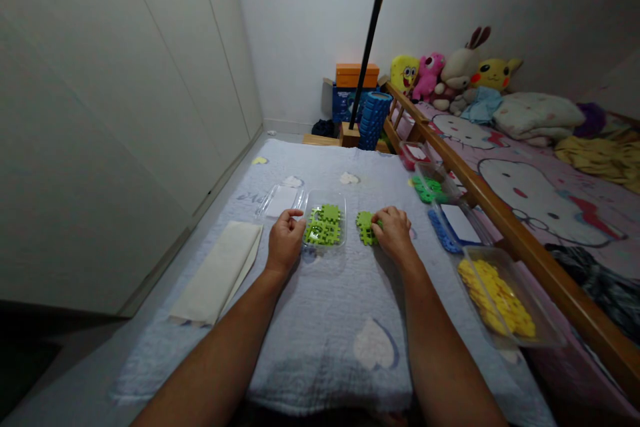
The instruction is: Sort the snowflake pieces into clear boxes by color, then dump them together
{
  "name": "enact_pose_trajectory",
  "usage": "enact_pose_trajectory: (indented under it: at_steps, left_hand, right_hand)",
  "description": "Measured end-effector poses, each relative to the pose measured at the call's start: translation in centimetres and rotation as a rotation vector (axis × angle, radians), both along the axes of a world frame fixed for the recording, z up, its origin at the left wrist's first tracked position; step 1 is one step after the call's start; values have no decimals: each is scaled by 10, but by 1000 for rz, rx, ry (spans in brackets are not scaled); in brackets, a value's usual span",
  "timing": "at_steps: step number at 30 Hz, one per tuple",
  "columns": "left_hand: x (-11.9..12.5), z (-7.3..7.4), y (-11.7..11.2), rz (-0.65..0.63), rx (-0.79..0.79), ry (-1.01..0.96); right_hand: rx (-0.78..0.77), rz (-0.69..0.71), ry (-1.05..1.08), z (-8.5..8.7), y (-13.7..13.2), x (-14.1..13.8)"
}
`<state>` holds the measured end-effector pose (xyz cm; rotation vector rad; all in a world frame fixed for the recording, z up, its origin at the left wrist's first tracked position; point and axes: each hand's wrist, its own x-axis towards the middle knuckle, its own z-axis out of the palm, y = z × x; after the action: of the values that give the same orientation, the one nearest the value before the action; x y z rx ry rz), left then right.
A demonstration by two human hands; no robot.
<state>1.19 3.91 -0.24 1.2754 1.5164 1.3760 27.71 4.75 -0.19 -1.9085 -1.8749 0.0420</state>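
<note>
My left hand (287,240) is at the left edge of a clear plastic box (344,217), its fingers closed on the rim beside the hinged lid (267,203). Inside the box lie several light green notched tiles (330,215), flat interlocking building pieces. To the right of the box, my right hand (394,232) pinches the edge of a light green notched tile (365,227) at the cloth. Its fingertips partly cover the tile, and I cannot tell how many tiles are there.
Along the right edge stand clear boxes of yellow pieces (493,293), blue pieces (443,230), green pieces (427,190) and a red box (413,155). A folded cream cloth (215,273) lies at left. A wooden bed rail (480,193) borders the table; a black pole (371,37) rises behind.
</note>
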Motion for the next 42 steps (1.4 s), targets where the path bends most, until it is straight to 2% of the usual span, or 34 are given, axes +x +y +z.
enact_pose_trajectory:
  at_steps: [3,9,16,22,25,28,35,42]
  left_hand:
    - [0,-1,0,0,1,2]
    - [-1,-3,1,-9,5,6]
    - [-1,-4,2,-5,11,10]
    - [-1,-3,1,-10,6,5]
    - [-1,-3,2,-8,8,4]
    - [-1,-4,2,-10,9,-1]
    - [-1,-7,2,-16,-1,-19]
    - [-1,-9,4,-13,5,3]
  right_hand:
    - [-13,16,9,3,-1,0]
    - [-108,183,-100,-1,-14,5]
    - [-125,161,-179,-10,-15,5]
    - [-37,145,-63,5,-10,1]
    - [38,147,46,15,-9,-8]
    - [92,234,119,22,-12,-26]
    - [75,381,100,29,-17,-67]
    - [86,389,165,26,-12,-64]
